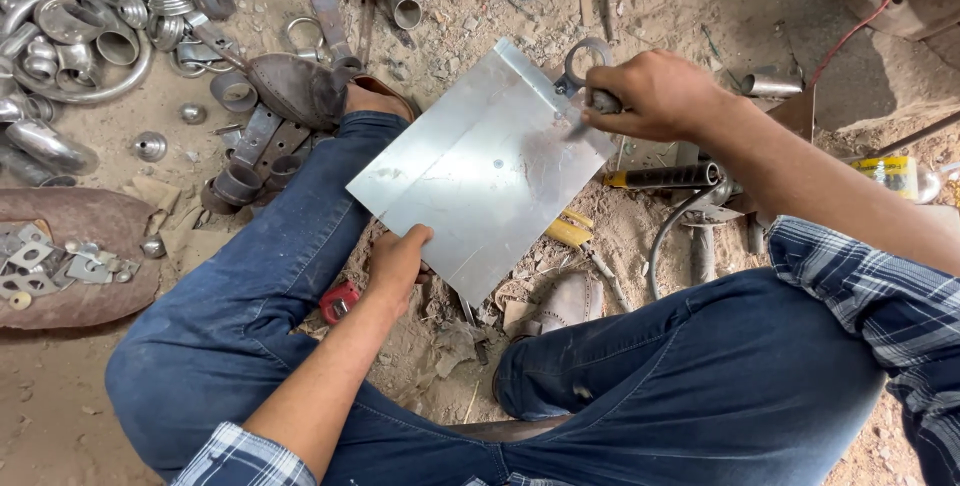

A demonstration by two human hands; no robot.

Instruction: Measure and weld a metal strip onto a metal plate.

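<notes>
A shiny rectangular metal sheet [480, 166] lies tilted between my knees over sandy ground. My left hand [396, 261] grips its near edge from below. My right hand [655, 94] is closed on a small pointed metal tool [588, 76] with a ring-shaped end, whose tip rests on the sheet's far right part. A small dot marks the sheet near its middle. I sit on the ground in blue jeans [280, 286] and a checked shirt.
Metal rings, pipe bends and caps [90, 36] lie scattered at the upper left. A round dish with small plates [60, 256] sits at left. A yellow-handled tool [570, 231], a red object [338, 301] and a black-gripped tool [665, 176] lie around the sheet.
</notes>
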